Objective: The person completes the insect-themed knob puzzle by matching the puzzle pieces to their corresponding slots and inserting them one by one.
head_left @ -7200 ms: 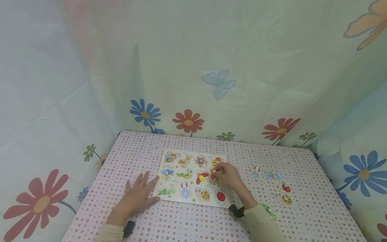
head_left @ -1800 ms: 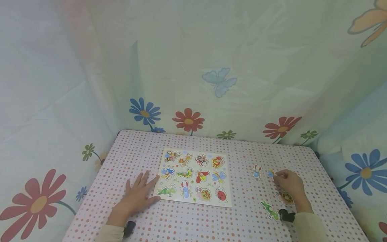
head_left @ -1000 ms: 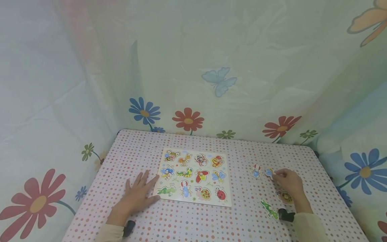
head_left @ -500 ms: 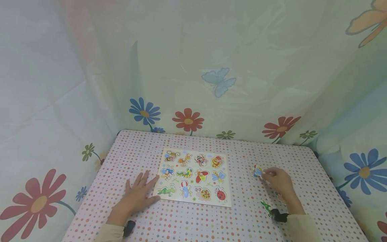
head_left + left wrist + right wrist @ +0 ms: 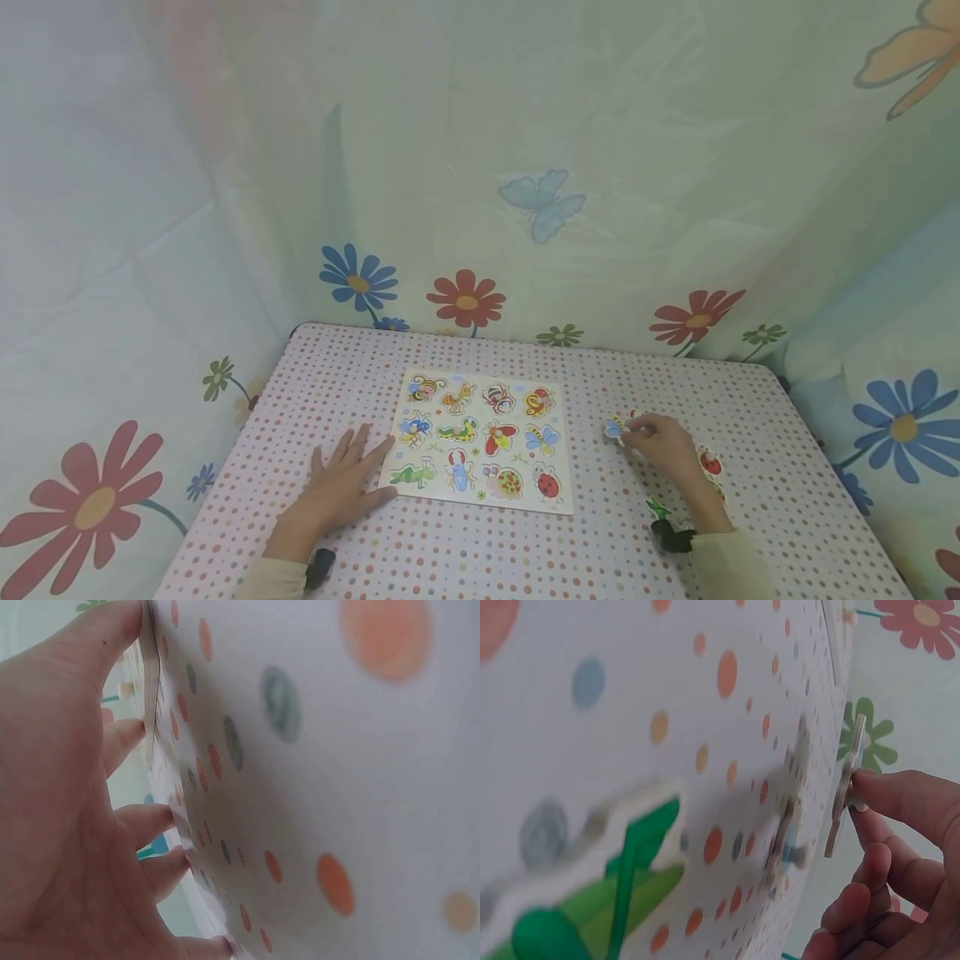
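My left hand [image 5: 337,483] lies spread on the table, its fingertips and thumb at the left edge of the wooden puzzle board [image 5: 564,507]. Thumb and forefinger of my right hand [image 5: 667,450] pinch a blue-winged, yellow-striped insect puzzle piece [image 5: 614,427] by its knob. That piece stands raised off the table in the right wrist view, nearly edge-on. A beetle piece [image 5: 632,413], lying just behind the fingers, is mostly covered by them in the head view. Insect pictures fill the board in rows, some of them knobbed pieces set in place.
Near my right wrist lie a ladybug piece [image 5: 708,461] and a green grasshopper piece [image 5: 657,508], the latter partly behind the black wrist camera [image 5: 672,537]. A snail piece is almost hidden by the forearm. A dotted cloth [image 5: 480,550] covers the table; flowered curtains [image 5: 420,208] surround it.
A red-winged piece my right hand held over the board now sits in it. The hand then went to the loose pieces, took the blue-winged one and carried it left. My left hand stayed put.
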{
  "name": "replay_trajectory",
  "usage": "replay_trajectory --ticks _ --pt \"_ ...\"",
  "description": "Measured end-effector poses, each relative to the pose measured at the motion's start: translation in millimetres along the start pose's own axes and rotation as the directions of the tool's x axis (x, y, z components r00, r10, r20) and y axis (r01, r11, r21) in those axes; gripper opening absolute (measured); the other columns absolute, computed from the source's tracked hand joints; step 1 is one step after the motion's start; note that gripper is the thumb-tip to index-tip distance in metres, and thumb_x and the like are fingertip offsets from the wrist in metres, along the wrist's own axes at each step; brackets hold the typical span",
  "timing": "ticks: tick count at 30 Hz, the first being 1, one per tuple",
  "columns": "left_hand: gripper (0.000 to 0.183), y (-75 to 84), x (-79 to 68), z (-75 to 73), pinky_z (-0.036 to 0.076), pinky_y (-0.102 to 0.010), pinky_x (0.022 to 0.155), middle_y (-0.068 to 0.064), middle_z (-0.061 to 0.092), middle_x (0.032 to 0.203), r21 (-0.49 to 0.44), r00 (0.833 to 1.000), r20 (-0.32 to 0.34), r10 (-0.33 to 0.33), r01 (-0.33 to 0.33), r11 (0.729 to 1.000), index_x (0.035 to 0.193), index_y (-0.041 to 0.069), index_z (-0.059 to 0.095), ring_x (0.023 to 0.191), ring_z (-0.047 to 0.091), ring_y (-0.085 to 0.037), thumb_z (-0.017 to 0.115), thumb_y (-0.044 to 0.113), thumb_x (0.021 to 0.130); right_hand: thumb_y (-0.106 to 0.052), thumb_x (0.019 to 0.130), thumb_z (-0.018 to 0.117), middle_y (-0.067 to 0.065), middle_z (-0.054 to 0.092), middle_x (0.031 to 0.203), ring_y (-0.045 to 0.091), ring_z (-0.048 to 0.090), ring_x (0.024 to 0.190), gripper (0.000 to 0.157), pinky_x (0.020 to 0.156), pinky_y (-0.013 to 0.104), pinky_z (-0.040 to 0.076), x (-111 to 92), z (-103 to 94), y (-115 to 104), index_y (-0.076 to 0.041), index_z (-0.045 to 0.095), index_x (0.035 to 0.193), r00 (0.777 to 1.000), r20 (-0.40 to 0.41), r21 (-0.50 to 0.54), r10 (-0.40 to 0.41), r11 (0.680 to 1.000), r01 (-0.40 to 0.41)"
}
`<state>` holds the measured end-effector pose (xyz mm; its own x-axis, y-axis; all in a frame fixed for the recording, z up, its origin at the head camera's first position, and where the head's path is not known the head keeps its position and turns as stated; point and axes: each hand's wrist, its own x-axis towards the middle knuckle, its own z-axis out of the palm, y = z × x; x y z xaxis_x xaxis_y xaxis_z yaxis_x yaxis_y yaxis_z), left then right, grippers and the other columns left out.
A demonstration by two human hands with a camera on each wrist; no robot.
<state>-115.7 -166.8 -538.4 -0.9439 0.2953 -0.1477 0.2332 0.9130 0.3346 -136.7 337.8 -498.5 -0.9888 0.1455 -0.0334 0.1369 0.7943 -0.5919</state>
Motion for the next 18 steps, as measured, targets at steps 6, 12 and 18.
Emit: replay_trajectory --ticks 6,12,18 --pt "0.079 -0.1 -0.3 0.0 -0.002 -0.076 0.109 -0.014 0.012 0.166 -0.001 1.0 -0.001 0.002 -0.002 1.0 0.158 0.03 0.033 0.15 0.009 -0.041 0.06 0.063 0.091 -0.019 0.09 0.074 0.013 0.064 0.091 0.023 0.058 0.072 0.029 0.056 0.032 0.047 1 9.0 -10 0.004 0.069 0.107 0.999 0.01 -0.014 -0.043 0.999 0.044" --pt "0.079 -0.2 -0.6 -0.4 -0.001 -0.076 0.109 -0.014 0.012 0.166 0.0 1.0 -0.003 0.005 -0.005 1.0 0.158 0.03 0.033 0.15 0.009 -0.041 0.059 0.063 0.091 -0.018 0.088 0.075 0.013 0.061 0.09 0.022 0.055 0.072 0.028 0.056 0.031 0.046 4 16.6 -23 0.003 0.069 0.106 0.998 0.0 -0.01 -0.055 0.998 0.055" --pt "0.08 -1.1 0.1 0.4 -0.001 -0.076 0.109 -0.014 0.012 0.166 0.0 1.0 -0.001 0.006 -0.006 1.0 0.158 0.03 0.033 0.15 0.008 -0.04 0.058 0.065 0.091 -0.018 0.086 0.075 0.011 0.06 0.089 0.022 0.052 0.073 0.027 0.057 0.03 0.044 4 23.2 -38 0.002 0.07 0.103 0.999 0.011 -0.009 -0.051 0.999 0.051"
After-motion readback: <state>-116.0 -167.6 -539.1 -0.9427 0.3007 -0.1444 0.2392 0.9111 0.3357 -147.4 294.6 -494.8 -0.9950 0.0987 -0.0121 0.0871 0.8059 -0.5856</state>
